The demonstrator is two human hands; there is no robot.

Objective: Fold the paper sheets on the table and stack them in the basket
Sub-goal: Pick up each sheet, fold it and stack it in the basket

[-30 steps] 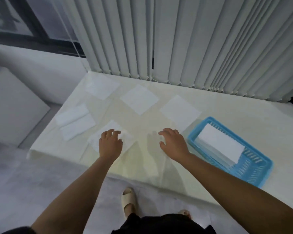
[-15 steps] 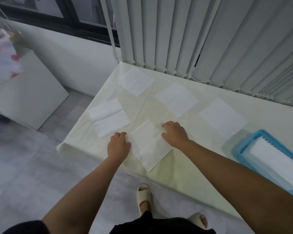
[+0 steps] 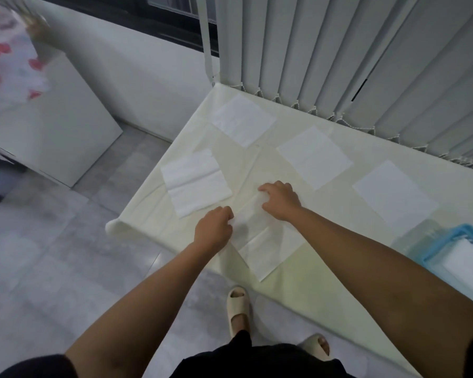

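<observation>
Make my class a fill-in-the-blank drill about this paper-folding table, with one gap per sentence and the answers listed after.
The basket is ____ in colour.
From the person's view, it stands at the ____ end of the table.
Counting the nearest sheet, touched by the left hand and right hand, ____ sheets lie on the table outside the basket.
Answers: blue; right; five.

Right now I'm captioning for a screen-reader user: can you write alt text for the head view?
A person's left hand grips the left edge of a paper sheet on the table while the right hand touches its far part. Four more sheets lie beyond, and a blue basket at right holds white paper.
</observation>
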